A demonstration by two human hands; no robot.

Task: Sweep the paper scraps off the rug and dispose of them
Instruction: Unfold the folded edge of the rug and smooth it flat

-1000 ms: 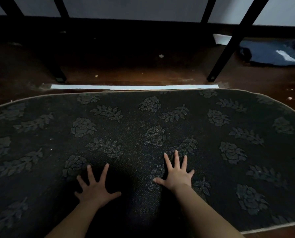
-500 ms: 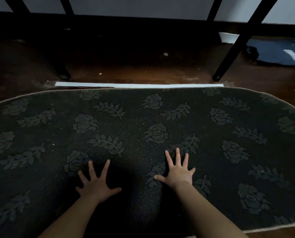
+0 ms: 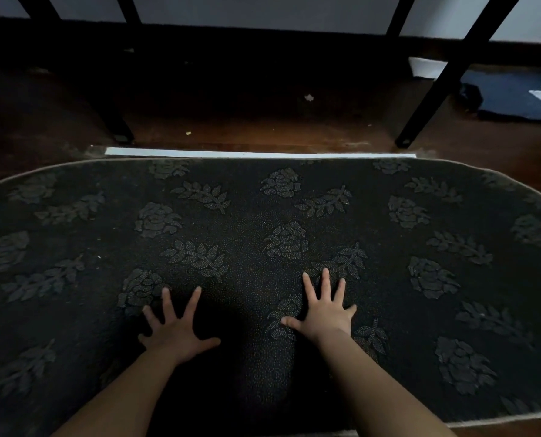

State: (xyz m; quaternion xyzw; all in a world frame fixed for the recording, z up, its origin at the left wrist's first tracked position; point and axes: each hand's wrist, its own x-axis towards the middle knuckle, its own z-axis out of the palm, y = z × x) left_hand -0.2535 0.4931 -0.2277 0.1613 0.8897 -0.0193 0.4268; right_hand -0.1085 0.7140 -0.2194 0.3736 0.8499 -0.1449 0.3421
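- Pressing flat on the rug (image 3: 389,279), both hands sit in the lower middle of the frame, palms down and holding nothing.
- Left hand (image 3: 178,334) lies lower left of centre with its fingers fanned wide and the thumb pointing toward the other hand.
- Right hand (image 3: 324,315) lies just right of centre, a little higher in the frame, fingers straight and spread, thumb out to the left.
- Between the two hands a strip of bare rug shows; the hands are apart.
- Dark and oval, the rug fills the lower two thirds of the frame, patterned with roses and leaf sprigs and edged with a pale border.
- Paper scraps are few: one pale scrap (image 3: 309,97) lies on the wooden floor (image 3: 263,127) in the upper middle, well beyond the rug, and a smaller bit (image 3: 188,133) lies lower left of it.
- A white strip (image 3: 256,152) runs along the rug's far edge.
- Black frame legs (image 3: 433,99) slant down across the top of the frame.
- A dark blue cloth (image 3: 515,96) lies at the upper right.
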